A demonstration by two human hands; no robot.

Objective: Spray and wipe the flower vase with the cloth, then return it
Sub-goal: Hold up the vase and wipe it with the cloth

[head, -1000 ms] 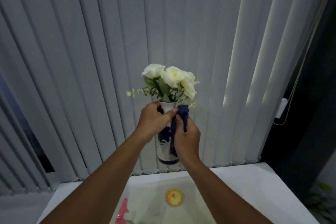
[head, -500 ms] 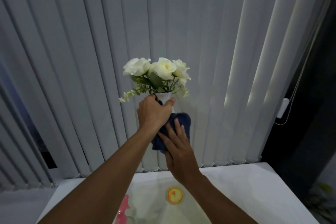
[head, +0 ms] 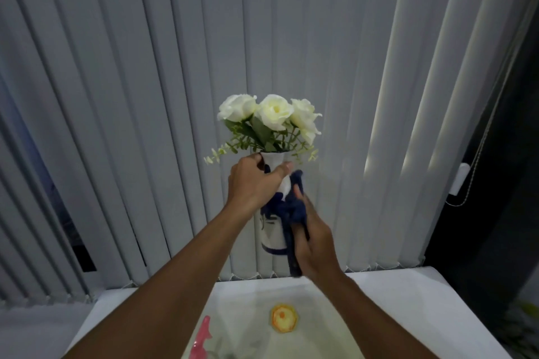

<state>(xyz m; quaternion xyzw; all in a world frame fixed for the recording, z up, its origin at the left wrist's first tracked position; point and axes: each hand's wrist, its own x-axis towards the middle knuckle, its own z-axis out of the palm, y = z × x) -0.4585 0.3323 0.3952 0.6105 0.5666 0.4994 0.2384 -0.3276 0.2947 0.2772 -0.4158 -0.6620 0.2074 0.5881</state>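
Gripping vase (head: pixel 272 237) neck left hand (head: pixel 250 183), right hand (head: pixel 313 242) pressing cloth (head: pixel 294 210)

Pale vertical blinds (head: pixel 145 96) fill wall; white table (head: pixel 408 294) below; light leaks at right; room dim.

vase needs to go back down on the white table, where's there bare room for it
The white table looks bare right of the right hand, out to its right edge, and between the forearms around the yellow disc. The near left is crowded by the pink object.
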